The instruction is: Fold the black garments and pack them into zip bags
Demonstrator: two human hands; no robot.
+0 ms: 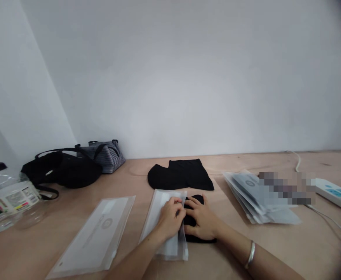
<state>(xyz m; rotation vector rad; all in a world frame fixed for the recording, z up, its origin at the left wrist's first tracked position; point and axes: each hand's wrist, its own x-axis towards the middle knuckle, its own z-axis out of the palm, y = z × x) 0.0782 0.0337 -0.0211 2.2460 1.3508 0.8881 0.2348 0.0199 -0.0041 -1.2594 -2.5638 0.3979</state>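
Note:
My left hand (170, 217) pinches the open edge of a clear plastic zip bag (159, 212) lying on the wooden table (129, 182). My right hand (203, 219), with a silver bracelet on the wrist, lies with fingers spread on a folded black cloth item (194, 199) at the bag's mouth. A pile of black cloth items (179, 175) lies just behind. A second, flat clear bag (96, 237) lies to the left.
A stack of clear bags (258, 202) lies at the right, a white box (335, 194) and a cable (327, 219) beyond it. A black bag (62, 171) and a striped pouch (108, 155) stand at the back left. A plastic bottle (9, 198) lies at the far left.

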